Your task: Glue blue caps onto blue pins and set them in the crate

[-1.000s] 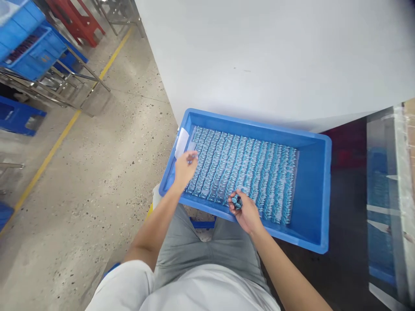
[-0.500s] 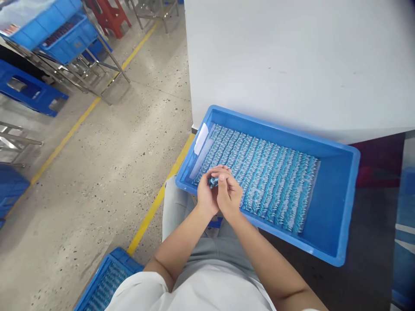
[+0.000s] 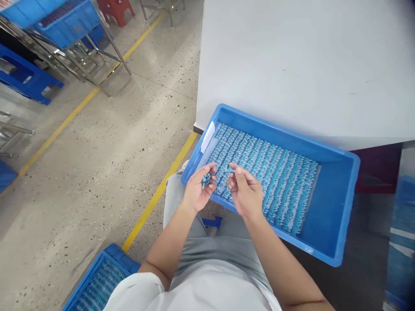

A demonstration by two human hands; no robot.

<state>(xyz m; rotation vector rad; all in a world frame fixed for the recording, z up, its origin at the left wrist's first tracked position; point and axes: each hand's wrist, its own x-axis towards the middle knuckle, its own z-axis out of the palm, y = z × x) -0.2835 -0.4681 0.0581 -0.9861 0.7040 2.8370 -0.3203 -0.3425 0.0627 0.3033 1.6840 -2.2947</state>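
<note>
In front of me is a blue plastic bin (image 3: 330,207) lined with close rows of small blue parts (image 3: 269,177) with thin light-coloured leads. Over its near left corner, my left hand (image 3: 199,188) curls around several small blue parts (image 3: 206,179), some showing between the fingers. My right hand (image 3: 244,190) is a short way to the right, above the rows. Its thumb and forefinger pinch a small blue part (image 3: 232,170), mostly hidden by the fingers. The two hands are apart.
A white panel (image 3: 292,69) stands behind the bin. At lower left, a second blue bin (image 3: 103,276) holds similar rows. Across the floor are stacked blue bins (image 3: 68,26) on a metal stand, a blue stool (image 3: 29,77) and a red stool (image 3: 116,11). Yellow lines (image 3: 155,203) mark the floor.
My hands were together, cupped around small blue parts. They have separated, the right hand moving to the right with a part between its fingertips and the left slightly to the left.
</note>
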